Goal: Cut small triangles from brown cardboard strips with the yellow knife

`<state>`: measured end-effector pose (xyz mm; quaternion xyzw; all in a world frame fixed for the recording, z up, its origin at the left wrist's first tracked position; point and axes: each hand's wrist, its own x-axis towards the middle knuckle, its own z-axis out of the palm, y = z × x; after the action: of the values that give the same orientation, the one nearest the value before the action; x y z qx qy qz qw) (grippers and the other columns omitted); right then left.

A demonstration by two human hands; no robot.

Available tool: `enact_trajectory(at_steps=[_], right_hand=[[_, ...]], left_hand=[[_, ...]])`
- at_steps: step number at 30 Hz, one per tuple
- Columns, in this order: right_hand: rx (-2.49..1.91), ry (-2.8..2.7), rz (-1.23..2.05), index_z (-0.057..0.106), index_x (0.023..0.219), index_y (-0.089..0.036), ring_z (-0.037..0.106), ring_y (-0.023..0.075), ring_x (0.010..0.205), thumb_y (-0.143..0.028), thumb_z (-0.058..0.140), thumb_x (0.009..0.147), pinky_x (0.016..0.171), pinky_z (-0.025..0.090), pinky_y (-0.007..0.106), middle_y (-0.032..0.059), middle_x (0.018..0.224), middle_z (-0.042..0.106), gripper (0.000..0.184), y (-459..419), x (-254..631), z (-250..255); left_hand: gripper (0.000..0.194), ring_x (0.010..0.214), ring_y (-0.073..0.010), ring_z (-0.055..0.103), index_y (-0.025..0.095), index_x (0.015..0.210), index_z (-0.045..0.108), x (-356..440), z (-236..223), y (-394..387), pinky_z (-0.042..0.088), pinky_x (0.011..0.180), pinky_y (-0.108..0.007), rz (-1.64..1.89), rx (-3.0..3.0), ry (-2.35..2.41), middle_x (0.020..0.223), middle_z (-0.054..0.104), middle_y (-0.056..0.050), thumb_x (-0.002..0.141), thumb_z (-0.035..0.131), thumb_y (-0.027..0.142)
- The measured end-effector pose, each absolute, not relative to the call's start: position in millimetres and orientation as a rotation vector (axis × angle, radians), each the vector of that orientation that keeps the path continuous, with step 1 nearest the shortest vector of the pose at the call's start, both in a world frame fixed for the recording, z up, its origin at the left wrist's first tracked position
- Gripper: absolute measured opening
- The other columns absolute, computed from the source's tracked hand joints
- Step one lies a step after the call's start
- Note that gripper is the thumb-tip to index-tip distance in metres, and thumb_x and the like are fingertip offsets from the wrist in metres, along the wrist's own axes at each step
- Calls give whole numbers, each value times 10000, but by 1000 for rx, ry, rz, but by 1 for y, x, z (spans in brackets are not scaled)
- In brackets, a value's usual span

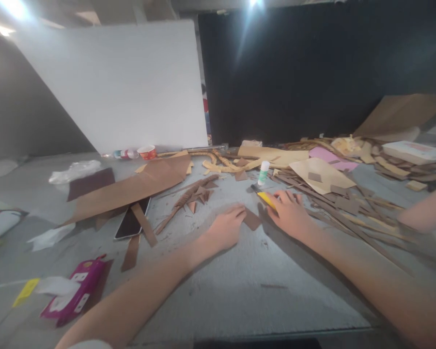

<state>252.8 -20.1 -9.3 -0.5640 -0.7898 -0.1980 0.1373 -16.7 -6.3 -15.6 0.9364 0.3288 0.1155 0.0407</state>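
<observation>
My left hand (pixel 228 227) rests on the table with its fingers together, holding down the edge of a small brown paper piece (pixel 252 219). My right hand (pixel 288 212) is closed on a yellow utility knife (pixel 267 199), whose dark tip points away from me to the left. The knife is just beyond the paper piece. A white and green glue stick (pixel 263 173) stands upright behind the knife. Left of my hands lies a twisted brown paper branch (pixel 183 199), with pointed brown paper shapes (pixel 202 194) at its side.
A phone (pixel 129 224) lies partly under brown paper (pixel 138 186) at left. A purple tissue pack (pixel 80 291) is nearer. Paper strips (pixel 334 208) clutter the right, where another person's arm (pixel 427 211) reaches in. White (pixel 131 87) and black panels (pixel 312 72) stand behind.
</observation>
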Motion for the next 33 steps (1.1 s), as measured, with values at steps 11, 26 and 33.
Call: enact_trajectory(at_steps=[11, 26, 33], right_hand=[[-1728, -2306, -486, 557, 1517, -186, 653, 272, 893, -302, 359, 1129, 892, 337, 397, 136, 1041, 732, 451, -8, 264, -19], [-1668, -2332, -461, 547, 1496, -143, 719, 259, 761, -300, 408, 1131, 810, 400, 379, 91, 859, 791, 421, -31, 238, -11], [-1496, -2424, -445, 430, 1627, -173, 690, 248, 772, -271, 366, 1153, 840, 406, 387, 70, 874, 770, 488, -46, 215, -13]], left_hand=[[446, 1374, -327, 589, 92, 1269, 629, -15, -8, -10, 496, 1152, -472, 347, 2863, 1336, 1406, 638, -226, 848, 498, 31], [559, 1497, -327, 479, 54, 1471, 548, -28, -20, 8, 413, 1229, -486, 305, 2916, 1311, 1476, 613, -230, 922, 452, 100], [451, 1414, -316, 564, 92, 1363, 616, -27, -5, 7, 463, 1180, -442, 296, 2930, 1329, 1436, 636, -212, 938, 467, 103]])
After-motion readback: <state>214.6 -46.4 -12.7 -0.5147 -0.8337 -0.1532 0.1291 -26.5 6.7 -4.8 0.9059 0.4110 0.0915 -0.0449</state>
